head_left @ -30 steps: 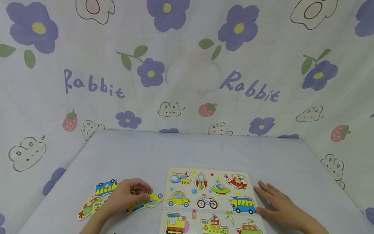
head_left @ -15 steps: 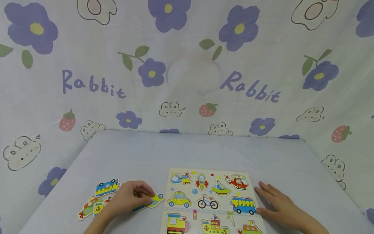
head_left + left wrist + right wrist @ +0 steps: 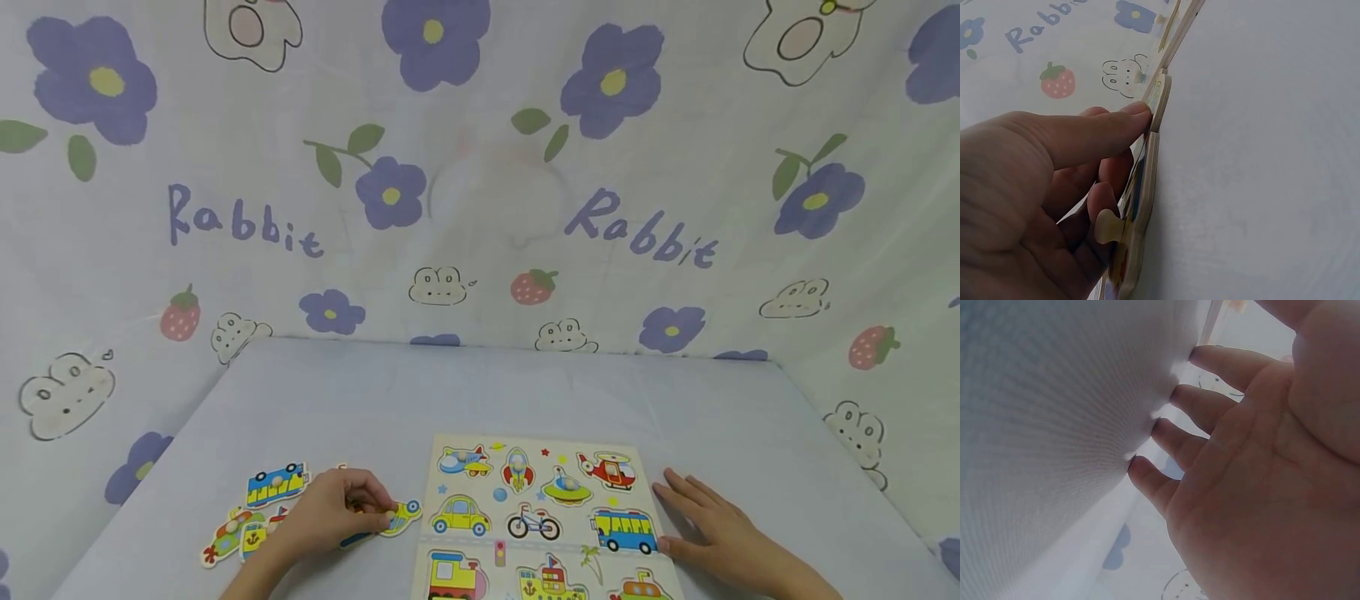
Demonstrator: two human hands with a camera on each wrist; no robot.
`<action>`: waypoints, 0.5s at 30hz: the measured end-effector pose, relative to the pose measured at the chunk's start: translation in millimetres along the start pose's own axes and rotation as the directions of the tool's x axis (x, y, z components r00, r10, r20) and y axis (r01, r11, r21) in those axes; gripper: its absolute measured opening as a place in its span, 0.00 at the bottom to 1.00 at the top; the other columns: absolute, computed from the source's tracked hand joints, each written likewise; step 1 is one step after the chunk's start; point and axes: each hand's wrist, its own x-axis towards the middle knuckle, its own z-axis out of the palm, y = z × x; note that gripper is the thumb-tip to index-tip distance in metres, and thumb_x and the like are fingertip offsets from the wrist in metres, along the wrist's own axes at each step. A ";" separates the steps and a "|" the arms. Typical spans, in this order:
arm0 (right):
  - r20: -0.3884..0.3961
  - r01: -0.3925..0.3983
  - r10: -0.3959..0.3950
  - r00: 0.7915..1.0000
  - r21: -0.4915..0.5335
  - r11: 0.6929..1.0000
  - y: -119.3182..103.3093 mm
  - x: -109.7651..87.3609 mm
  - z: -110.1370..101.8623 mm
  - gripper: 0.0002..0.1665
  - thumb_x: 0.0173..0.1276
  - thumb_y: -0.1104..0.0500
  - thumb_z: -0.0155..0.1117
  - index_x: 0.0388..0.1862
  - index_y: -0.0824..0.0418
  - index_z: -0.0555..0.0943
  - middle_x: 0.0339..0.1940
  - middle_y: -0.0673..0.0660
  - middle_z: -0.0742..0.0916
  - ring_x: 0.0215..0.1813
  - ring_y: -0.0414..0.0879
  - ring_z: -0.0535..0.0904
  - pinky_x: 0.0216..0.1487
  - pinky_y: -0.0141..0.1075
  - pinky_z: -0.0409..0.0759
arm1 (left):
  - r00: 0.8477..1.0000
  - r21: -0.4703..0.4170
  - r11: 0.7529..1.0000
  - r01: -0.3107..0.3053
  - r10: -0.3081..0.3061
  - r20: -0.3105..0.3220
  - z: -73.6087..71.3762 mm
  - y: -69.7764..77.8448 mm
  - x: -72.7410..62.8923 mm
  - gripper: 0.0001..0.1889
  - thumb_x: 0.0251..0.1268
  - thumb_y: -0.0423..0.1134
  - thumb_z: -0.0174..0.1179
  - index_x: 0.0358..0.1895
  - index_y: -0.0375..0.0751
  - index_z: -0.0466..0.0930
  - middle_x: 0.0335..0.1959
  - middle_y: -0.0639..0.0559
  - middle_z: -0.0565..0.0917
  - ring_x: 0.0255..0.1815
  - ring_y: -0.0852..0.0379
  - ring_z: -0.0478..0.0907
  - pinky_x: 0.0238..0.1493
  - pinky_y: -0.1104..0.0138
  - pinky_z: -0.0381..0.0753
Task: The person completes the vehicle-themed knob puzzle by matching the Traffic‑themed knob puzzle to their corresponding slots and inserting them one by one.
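At the yellow car puzzle piece (image 3: 408, 513), my left hand (image 3: 322, 518) has its thumb and fingertips together over the piece's top, where its knob is hidden. The left wrist view shows the thumb (image 3: 1125, 122) against this thin wooden piece, which lies on the table beside the board. Another knobbed piece (image 3: 1138, 219) is under the curled lower fingers. My right hand (image 3: 712, 533) lies beside the right edge of the puzzle board (image 3: 498, 518), thumb at that edge. Its fingers (image 3: 1194, 409) are spread, tips on the cloth.
Left of my left hand lie a blue bus piece (image 3: 276, 483), a submarine piece (image 3: 231, 532) and a ship piece (image 3: 255, 533). On the board, the plane (image 3: 463, 460), rocket (image 3: 517, 468) and helicopter (image 3: 609, 471) pieces have knobs. A patterned cloth wall (image 3: 480, 292) stands behind.
My left fingertips have moved slightly right and down, from above a neighbouring piece onto the yellow car piece. The right hand has stayed in place.
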 end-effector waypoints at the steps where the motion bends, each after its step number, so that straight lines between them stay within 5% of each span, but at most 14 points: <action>1: 0.000 0.003 -0.003 1.000 -0.002 1.000 -0.1 -0.4 0.0 0.54 0.57 0.30 0.66 0.73 0.61 0.67 0.77 0.65 0.60 0.74 0.71 0.47 0.61 0.72 0.51 | 1.000 0.001 1.000 0.000 0.000 -0.003 0.4 0.3 -0.2 0.08 0.54 0.42 0.75 0.34 0.47 0.85 0.33 0.58 0.87 0.33 0.54 0.82 0.34 0.67 0.76; 15: -0.017 0.006 -0.007 1.000 -0.009 1.000 -0.2 -0.6 0.4 0.54 0.57 0.29 0.66 0.73 0.61 0.67 0.77 0.65 0.61 0.74 0.71 0.47 0.61 0.73 0.51 | 0.999 0.010 0.999 -0.040 0.040 -0.027 0.5 -1.8 0.1 0.06 0.56 0.39 0.74 0.34 0.49 0.86 0.34 0.59 0.86 0.32 0.55 0.81 0.35 0.66 0.79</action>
